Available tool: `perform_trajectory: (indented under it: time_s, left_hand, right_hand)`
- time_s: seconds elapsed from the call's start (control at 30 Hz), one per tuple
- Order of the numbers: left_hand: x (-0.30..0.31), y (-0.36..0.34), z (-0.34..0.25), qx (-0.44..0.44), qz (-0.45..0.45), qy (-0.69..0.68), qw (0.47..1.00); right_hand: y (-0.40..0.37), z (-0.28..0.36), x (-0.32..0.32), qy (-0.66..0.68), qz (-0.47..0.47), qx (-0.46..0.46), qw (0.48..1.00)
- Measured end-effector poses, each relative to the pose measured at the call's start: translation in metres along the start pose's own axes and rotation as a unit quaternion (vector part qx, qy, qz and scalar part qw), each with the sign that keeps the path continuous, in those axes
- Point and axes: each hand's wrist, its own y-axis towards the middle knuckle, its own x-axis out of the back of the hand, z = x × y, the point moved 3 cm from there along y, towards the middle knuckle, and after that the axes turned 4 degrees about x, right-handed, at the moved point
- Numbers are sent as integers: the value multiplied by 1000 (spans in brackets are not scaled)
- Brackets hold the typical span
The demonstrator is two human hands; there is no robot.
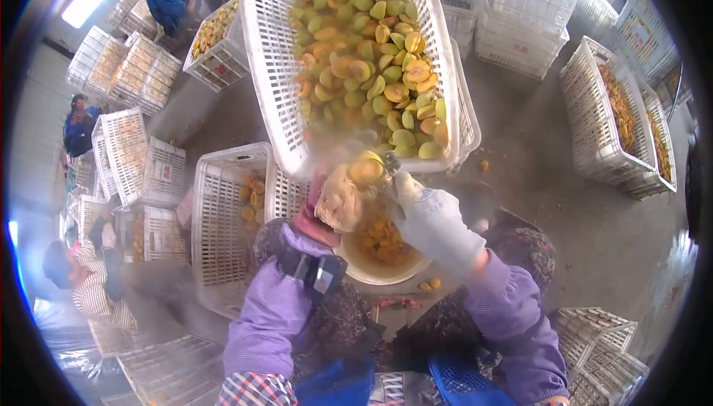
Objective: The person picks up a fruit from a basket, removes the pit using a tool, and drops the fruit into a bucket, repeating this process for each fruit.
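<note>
My left hand (340, 202), in a stained beige glove with a pink cuff, grips a yellow-green fruit half (366, 171) that looks like a peach or plum. My right hand (434, 216), gloved in white, is closed around a small dark tool (388, 164) whose end meets the fruit's right side. Most of that tool is hidden by the fingers. Below both hands, between the knees, a white bucket (375, 278) contains orange pieces. Just beyond the hands, a white crate (261, 72) is filled with green and orange fruit halves (356, 64).
Left of my knees is another white crate (212, 235) with some orange pieces. Two crates (601, 153) of orange fruit stand at right, and stacked crates (520, 20) behind. Other people sit at left, one in blue (169, 1), one in stripes (96, 280). Haze blurs parts.
</note>
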Motion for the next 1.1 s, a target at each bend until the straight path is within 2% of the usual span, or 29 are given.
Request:
perform_trajectory:
  time_s: [0.03,0.1,0.17,0.2,0.27,0.3,0.37,0.43,0.5,0.53,0.57,0.6,0.63,0.7,0.77,0.8,0.87,0.93,1.0,1.1]
  left_hand:
    - [-1,-10,-1,-29,-14,103,994]
    - [6,-23,4,-75,-10,324,943]
    - [8,-27,12,-84,-18,360,929]
    - [6,-26,16,-74,-27,289,954]
    - [6,-24,16,-118,-38,349,929]
    - [5,-23,9,-170,-42,474,863]
    - [2,-24,-8,-203,-59,550,808]
    - [-1,-26,-26,-170,-91,467,863]
    - [-6,-26,-24,-225,-140,400,877]
    - [-6,-23,-22,-189,-147,263,935]
    - [-7,-21,-20,-162,-162,112,967]
    - [-10,-16,-21,-59,-147,-153,976]
    - [-15,-13,-18,47,-119,-406,905]
    - [-4,-8,7,27,-111,-336,935]
    - [12,-4,17,-55,-101,-82,990]
    - [16,-4,8,-122,-91,140,978]
    - [13,-5,2,-136,-61,225,963]
    - [-7,-9,-52,-39,-30,-45,998]
    - [-6,-7,-60,41,24,-263,964]
    - [3,0,-27,16,13,-309,951]
  right_hand:
    - [0,0,-4,-10,13,-9,1000]
    - [2,3,-11,-18,28,-18,999]
    - [2,3,-15,-14,29,-25,999]
    - [4,3,-18,-10,37,-24,999]
    - [7,2,-23,-4,55,-25,998]
    - [8,2,-25,-1,68,-41,997]
    - [10,4,-29,6,92,-74,993]
    - [12,8,-32,11,117,-87,989]
    - [13,8,-39,-1,158,-82,984]
    - [12,4,-48,-16,185,-72,980]
    - [8,-2,-60,-25,194,-60,979]
    - [5,-8,-73,-34,203,-47,977]
    - [2,-13,-86,-38,194,-30,980]
    - [-5,-20,-96,-18,159,-9,987]
    - [-2,-15,-88,23,121,-2,992]
    - [1,-12,-82,41,110,2,993]
    - [6,-5,-67,69,122,7,990]
    - [15,11,-42,168,159,-56,971]
    - [21,19,-27,235,200,-112,945]
    - [20,22,-25,270,257,-168,913]
